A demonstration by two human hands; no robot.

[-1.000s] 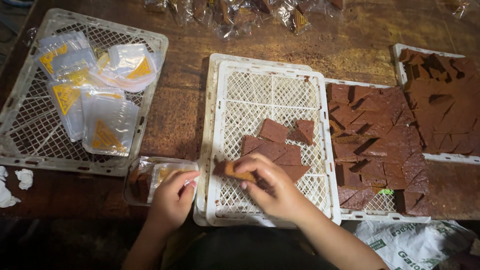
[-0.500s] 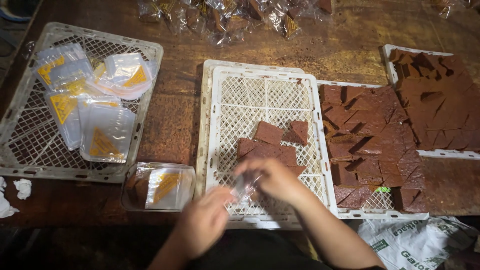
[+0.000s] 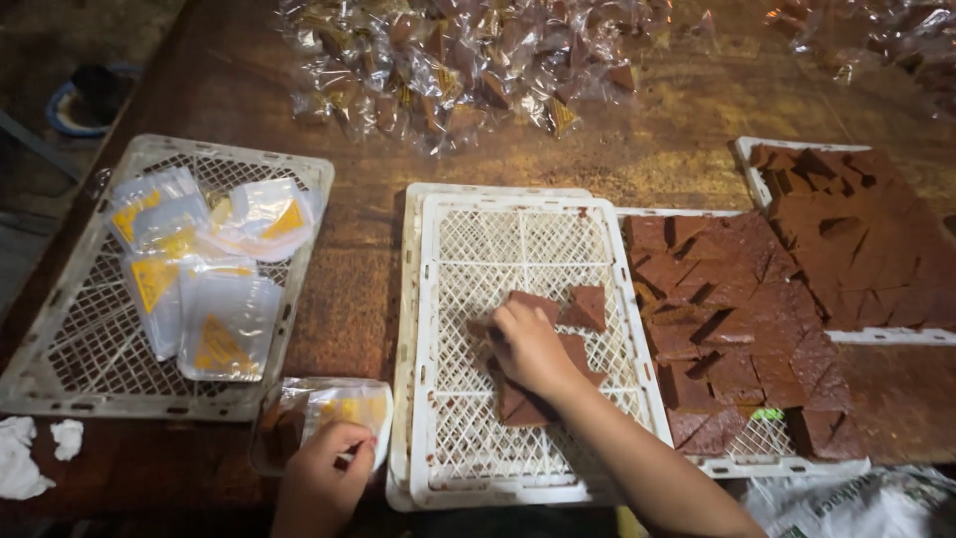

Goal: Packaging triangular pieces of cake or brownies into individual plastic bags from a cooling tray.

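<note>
**Right hand on brown slabs, left on a filled bag**

My right hand (image 3: 528,344) lies palm down on the little pile of brown slabs (image 3: 583,304) in the middle white tray (image 3: 438,299). Fingers curl over the left-most slab; whether they have closed on it or just rest on top I cannot tell, since the hand hides the piece. My left hand (image 3: 324,478) sits at the near desk (image 3: 358,289) edge, fingertips pinched on a clear bag (image 3: 334,413) with a yellow label and something brown inside. That grip is closed on the bag's near edge.

Handling, as I judge it: the slabs look like flat, dense cut pieces, triangles and squares, stiff but likely to snap or crumble at the thin corners. Probably light singly. The surface looks matte, maybe a bit tacky, so not slippery. Best hold is across the flat faces or the two long edges, not the pointed tip. The bag is thin film, limp and slick; pinch it at the open edge.

More slabs pack the right tray (image 3: 767,460) and the far right tray (image 3: 749,151). Empty labelled bags (image 3: 224,324) lie in the left tray (image 3: 90,349). Wrapped pieces (image 3: 448,70) are heaped at the far side of the desk. White scraps (image 3: 20,458) lie at the near left.
</note>
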